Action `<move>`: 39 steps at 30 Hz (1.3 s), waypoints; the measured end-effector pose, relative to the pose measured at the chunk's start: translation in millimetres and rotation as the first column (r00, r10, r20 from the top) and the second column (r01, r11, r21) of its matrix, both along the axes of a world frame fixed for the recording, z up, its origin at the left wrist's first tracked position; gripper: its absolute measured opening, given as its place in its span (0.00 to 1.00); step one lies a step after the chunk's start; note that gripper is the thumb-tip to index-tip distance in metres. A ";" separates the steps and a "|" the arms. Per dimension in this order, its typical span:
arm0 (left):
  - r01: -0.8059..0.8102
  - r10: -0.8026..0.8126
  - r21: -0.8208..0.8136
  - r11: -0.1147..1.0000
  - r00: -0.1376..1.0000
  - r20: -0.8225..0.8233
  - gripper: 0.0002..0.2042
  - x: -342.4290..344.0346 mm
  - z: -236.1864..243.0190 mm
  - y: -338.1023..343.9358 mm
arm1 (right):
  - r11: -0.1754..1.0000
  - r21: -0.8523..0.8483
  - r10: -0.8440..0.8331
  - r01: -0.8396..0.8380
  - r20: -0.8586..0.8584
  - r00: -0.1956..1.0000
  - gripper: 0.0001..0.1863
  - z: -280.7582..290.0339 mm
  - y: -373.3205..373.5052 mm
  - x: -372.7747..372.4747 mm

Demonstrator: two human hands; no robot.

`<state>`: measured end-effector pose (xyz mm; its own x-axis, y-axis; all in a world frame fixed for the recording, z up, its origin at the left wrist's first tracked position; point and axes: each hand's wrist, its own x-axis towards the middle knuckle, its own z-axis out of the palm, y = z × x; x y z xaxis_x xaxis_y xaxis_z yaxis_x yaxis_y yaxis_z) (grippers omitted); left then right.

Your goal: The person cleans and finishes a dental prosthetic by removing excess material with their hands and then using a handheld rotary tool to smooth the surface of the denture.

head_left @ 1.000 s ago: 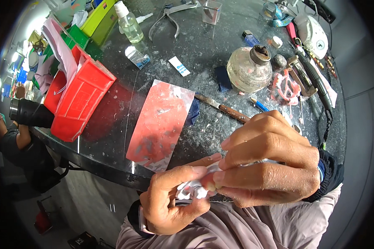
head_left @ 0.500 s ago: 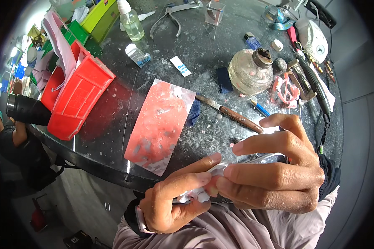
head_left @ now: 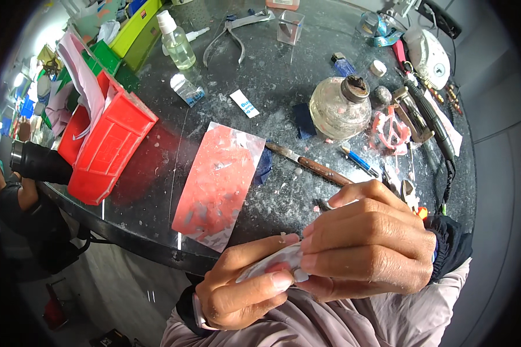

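Observation:
Low in the view, close to my body, both hands meet around a small white piece with pink on it (head_left: 278, 264); it looks like a dental cast with pink wax. My left hand (head_left: 237, 292) grips its left end, thumb in front and index finger along the far side. Curled over the right end are the fingers of my right hand (head_left: 370, 246), which hide much of it. I cannot make out whether a tool is also in that hand. Beyond them lie a pink wax sheet (head_left: 217, 185) and a wooden-handled wax knife (head_left: 324, 172).
A round glass spirit lamp (head_left: 338, 115) stands beyond my right hand, near a blue pen (head_left: 359, 159) and a pink openwork frame (head_left: 391, 133). A corded handpiece (head_left: 431, 115) lies at right. A red bin (head_left: 113, 150), spray bottle (head_left: 176, 43) and pliers (head_left: 231, 40) are farther left.
My right fingers, spread before, have curled down over the piece. The metal tool that showed under them is now out of sight. The piece has been turned, showing a broader white face.

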<state>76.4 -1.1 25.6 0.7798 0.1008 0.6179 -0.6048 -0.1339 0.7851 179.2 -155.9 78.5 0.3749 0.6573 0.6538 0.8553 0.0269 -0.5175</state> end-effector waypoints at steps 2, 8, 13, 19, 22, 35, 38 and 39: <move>-0.009 0.009 -0.036 0.999 1.000 0.005 0.13 0.3 -1.5 -3.0 | 1.000 -0.004 -0.004 0.004 0.015 1.000 0.11 1.0 -1.3 -0.5; -0.018 0.018 0.030 0.999 1.000 0.010 0.13 -1.6 -5.2 -2.1 | 1.000 0.025 -0.007 0.005 0.085 0.996 0.10 -2.6 1.2 -0.2; -0.011 0.014 0.084 0.996 0.999 -0.030 0.15 -2.0 -1.8 -4.1 | 0.992 0.016 -0.127 0.126 0.103 0.987 0.09 0.6 7.0 -7.7; -0.021 0.027 0.104 0.994 0.998 -0.062 0.20 -3.7 -2.0 -6.4 | 0.993 -0.017 -0.115 0.120 0.174 0.978 0.12 2.0 4.2 -7.2; -0.013 0.020 0.123 0.992 0.998 -0.059 0.20 -1.3 -1.2 -7.5 | 0.992 -0.033 -0.118 0.124 0.140 0.983 0.12 2.0 2.0 -7.7; -0.020 0.028 0.051 0.998 0.985 -0.170 0.18 2.0 2.6 -9.1 | 0.986 -0.161 -0.043 0.040 -0.020 0.999 0.12 -6.3 -6.1 -4.4; 0.043 -0.049 -0.027 0.999 0.969 -0.243 0.15 4.0 1.9 -5.4 | 0.977 -0.209 -0.071 0.036 -0.163 0.984 0.14 -2.0 -5.8 -4.6; 0.045 -0.060 -0.065 0.997 0.966 -0.251 0.15 4.0 0.0 -5.7 | 0.974 -0.227 -0.077 0.029 -0.206 0.976 0.14 -0.6 -5.5 -4.1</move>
<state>80.4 -6.8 25.7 0.9148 0.0854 0.3947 -0.3910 -0.0564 0.9186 175.1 -161.4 77.8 0.5269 0.7520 0.3961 0.7225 -0.1508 -0.6747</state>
